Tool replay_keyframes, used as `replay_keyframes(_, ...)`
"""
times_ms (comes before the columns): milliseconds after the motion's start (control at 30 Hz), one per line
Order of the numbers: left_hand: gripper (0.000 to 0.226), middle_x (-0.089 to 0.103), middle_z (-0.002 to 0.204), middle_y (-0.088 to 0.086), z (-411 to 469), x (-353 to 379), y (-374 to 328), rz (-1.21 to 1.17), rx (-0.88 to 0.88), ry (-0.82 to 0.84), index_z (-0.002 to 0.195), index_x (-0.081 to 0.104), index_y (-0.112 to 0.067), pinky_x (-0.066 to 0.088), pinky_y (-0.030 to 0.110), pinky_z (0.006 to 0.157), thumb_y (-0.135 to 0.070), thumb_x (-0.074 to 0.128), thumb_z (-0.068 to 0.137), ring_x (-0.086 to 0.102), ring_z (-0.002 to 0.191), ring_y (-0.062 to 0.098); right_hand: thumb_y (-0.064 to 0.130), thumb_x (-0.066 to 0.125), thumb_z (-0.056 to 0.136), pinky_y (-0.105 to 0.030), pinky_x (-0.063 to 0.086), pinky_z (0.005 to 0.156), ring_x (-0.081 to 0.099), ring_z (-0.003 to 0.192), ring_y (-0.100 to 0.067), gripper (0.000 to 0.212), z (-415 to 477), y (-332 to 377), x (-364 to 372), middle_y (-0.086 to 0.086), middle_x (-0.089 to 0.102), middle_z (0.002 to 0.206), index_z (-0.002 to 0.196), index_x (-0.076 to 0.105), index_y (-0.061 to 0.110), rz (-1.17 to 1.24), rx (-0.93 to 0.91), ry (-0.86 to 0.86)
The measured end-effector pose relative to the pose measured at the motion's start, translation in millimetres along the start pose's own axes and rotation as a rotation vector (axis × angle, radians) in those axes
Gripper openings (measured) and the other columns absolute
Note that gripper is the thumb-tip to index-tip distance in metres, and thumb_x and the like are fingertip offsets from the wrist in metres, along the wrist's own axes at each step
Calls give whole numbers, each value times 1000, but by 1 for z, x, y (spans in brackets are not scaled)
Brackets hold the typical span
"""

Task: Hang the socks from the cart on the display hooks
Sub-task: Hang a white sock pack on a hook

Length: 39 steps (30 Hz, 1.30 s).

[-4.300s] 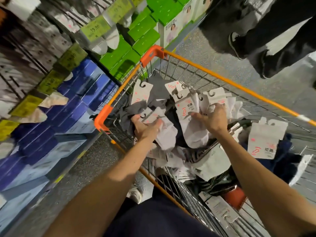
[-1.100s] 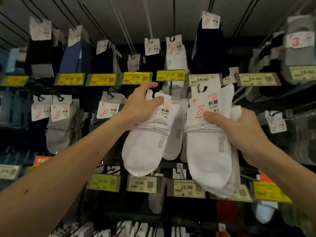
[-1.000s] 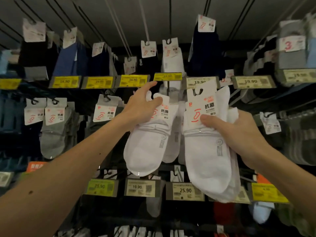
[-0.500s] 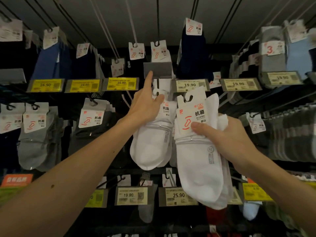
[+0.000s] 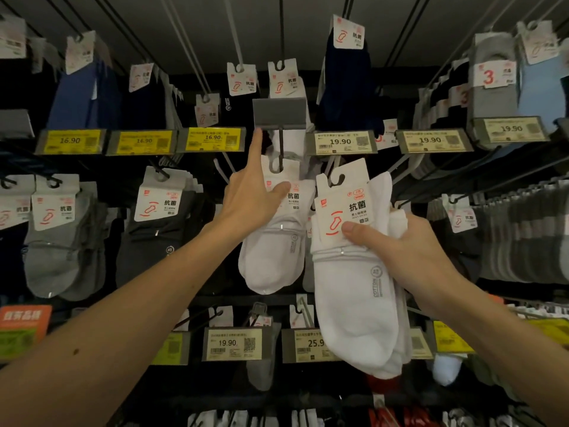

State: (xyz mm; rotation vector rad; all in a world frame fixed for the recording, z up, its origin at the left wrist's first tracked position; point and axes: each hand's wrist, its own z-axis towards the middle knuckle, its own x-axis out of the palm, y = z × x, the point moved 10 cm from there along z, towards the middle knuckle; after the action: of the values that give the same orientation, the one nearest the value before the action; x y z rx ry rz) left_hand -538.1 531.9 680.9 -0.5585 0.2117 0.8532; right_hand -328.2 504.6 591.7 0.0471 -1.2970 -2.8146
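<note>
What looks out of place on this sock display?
One price-tag holder, upper middle, is flipped up showing its blank grey back; neighbouring price tags face forward. The index finger of the left hand touches its corner.

A shop's sock aisle: rows of carded socks [image 5: 147,241] on display hooks [image 5: 279,151] with price tags [image 5: 212,138] (16.90, 19.90).
</note>
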Motion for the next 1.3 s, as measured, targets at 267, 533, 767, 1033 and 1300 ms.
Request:
replay_keyframes(267,63,64,120,-10,-82,8,2,-465,-225,110,135,54,-30,51,33,96,-69,50,86,62,105,3,20,76,82,-29,61,70,76,87,-16,26,-6,-9,28,2,79,95,108,73,17,82,62,73)
replay_keyframes(533,34,77,99,5,-114,30,8,-1004,-567,113,114,70,-16,60,45,87,-42,62,94,75,91,23,23,74,79,-24,60,74,75,95,-15,39,-20,-5,81,0,78,103,117,70,18,244,46,233)
replay_keyframes(767,34,78,95,6,-109,5,39,-956,-637,8,110,71,-10,62,31,68,-39,64,94,76,84,20,29,68,82,-32,59,78,74,99,-16,45,-21,-28,77,1,76,108,126,62,18,315,153,220)
replay_keyframes(1033,19,73,92,-2,-64,-78,35,-330,-274,-42,114,63,-27,51,19,55,-32,63,95,71,69,8,28,61,96,-40,60,78,75,89,-18,21,6,-27,35,0,78,100,114,67,18,124,87,-32)
replay_keyframes(1300,59,50,145,0,-14,-54,-26,593,74,465,153,27,-42,37,26,77,-39,53,101,55,111,20,27,60,98,-27,61,68,75,82,-9,8,45,-2,52,8,78,91,100,68,27,49,-66,-11)
